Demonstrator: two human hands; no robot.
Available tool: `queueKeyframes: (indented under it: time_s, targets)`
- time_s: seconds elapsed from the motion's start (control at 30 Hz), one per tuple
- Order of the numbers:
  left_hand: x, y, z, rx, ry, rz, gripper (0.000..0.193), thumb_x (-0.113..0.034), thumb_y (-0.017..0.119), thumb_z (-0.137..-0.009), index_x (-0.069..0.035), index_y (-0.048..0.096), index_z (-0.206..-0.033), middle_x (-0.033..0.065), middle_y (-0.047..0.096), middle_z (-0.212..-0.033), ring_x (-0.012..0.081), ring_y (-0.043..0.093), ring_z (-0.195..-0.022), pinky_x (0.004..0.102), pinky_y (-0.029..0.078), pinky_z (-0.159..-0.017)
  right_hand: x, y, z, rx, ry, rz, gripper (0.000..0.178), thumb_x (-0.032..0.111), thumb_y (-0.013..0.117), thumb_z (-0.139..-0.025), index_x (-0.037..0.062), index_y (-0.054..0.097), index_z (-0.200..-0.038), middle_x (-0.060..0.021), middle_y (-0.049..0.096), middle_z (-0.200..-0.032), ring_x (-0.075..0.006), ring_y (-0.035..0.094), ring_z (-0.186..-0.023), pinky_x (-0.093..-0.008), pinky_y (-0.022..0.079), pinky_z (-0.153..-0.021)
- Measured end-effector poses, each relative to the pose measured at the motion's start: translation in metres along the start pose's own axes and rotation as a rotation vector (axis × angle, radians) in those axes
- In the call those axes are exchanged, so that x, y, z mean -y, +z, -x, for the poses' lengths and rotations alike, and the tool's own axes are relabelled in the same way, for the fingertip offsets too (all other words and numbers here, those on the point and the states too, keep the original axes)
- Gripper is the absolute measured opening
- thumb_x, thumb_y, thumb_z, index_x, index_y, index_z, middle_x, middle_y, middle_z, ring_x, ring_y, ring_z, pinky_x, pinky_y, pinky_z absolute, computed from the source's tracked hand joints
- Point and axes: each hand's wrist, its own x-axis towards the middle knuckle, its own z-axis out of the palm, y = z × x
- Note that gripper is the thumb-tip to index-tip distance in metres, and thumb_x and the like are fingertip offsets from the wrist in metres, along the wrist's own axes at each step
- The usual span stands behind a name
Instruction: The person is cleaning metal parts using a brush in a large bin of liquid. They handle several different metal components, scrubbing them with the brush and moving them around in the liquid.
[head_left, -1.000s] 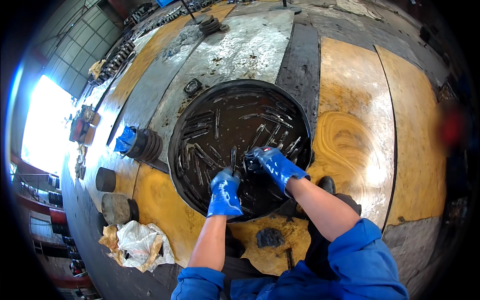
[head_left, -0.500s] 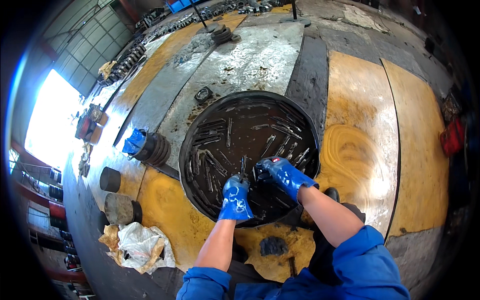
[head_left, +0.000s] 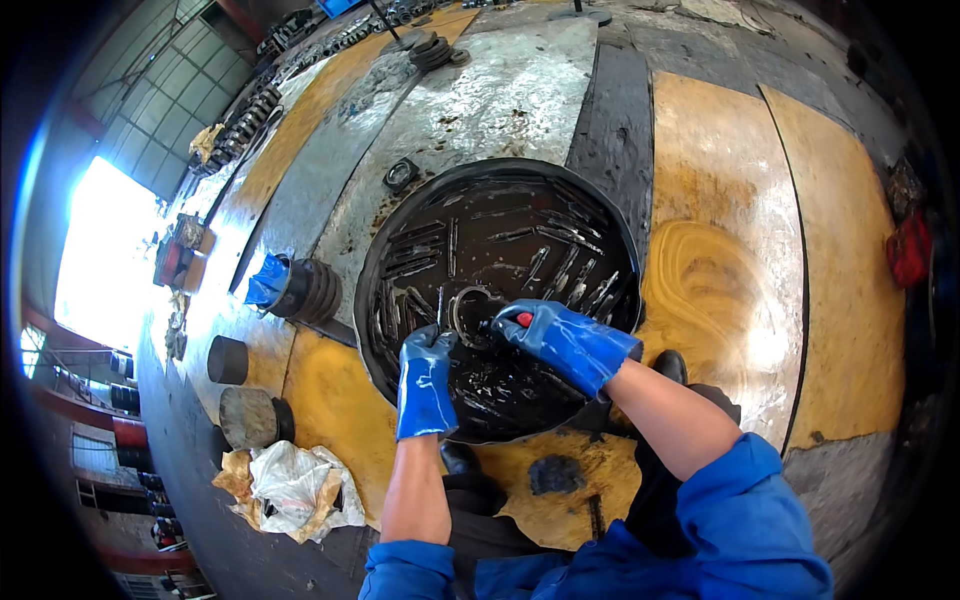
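A wide round black pan (head_left: 372, 262) of dark liquid lies before me, with several narrow metal strips (head_left: 566, 236) in it. My left hand (head_left: 426, 372), in a blue glove, is closed at the pan's near left part, pinching the lower end of an upright metal strip (head_left: 441, 304). Also gloved in blue, my right hand (head_left: 562, 340) is closed over the liquid around a tool with a red part (head_left: 524, 319); the glove covers most of it, so its kind is unclear. Between the hands, a ring of ripples and splashes breaks the liquid's surface.
Left of the pan stand a black ribbed container with blue plastic (head_left: 300, 288) and short cylinders (head_left: 248, 418). A white plastic bag (head_left: 296, 482) lies nearer. A square metal part (head_left: 401, 175) sits beyond the rim, a dark lump (head_left: 556, 475) on this side. A red object (head_left: 909, 250) is far right.
My left hand has moved left with its strip, and my right hand has shifted slightly left. Ripples and splashes now show in the liquid between and below them. The view has tilted slightly.
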Motion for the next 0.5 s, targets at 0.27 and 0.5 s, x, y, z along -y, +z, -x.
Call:
queueKeyframes:
  time_s: [0.27,0.5]
  targets:
    - [0.02,-0.02,-0.003,0.096,-0.025,0.061,0.029,-0.015,0.078,-0.091,0.004,0.073,-0.112,0.0021,0.071,-0.088,0.0102,0.058,-0.076,0.029,0.048,-0.068,0.014,0.007,-0.014,0.191,-0.497,0.688,0.041,0.011,0.07,-0.084,0.0153,0.068,-0.125,-0.0111,0.069,-0.127,-0.0323,0.068,-0.113,-0.0454,0.056,-0.095]
    - [0.014,-0.013,0.006,0.077,-0.063,0.132,0.03,-0.015,0.078,-0.092,0.005,0.071,-0.113,0.0016,0.07,-0.089,0.0101,0.057,-0.076,0.0284,0.049,-0.07,0.0,0.014,0.0,-0.179,-0.417,0.391,0.018,0.018,0.067,-0.095,0.0093,0.074,-0.109,-0.0135,0.075,-0.107,-0.0332,0.072,-0.101,-0.0391,0.058,-0.091]
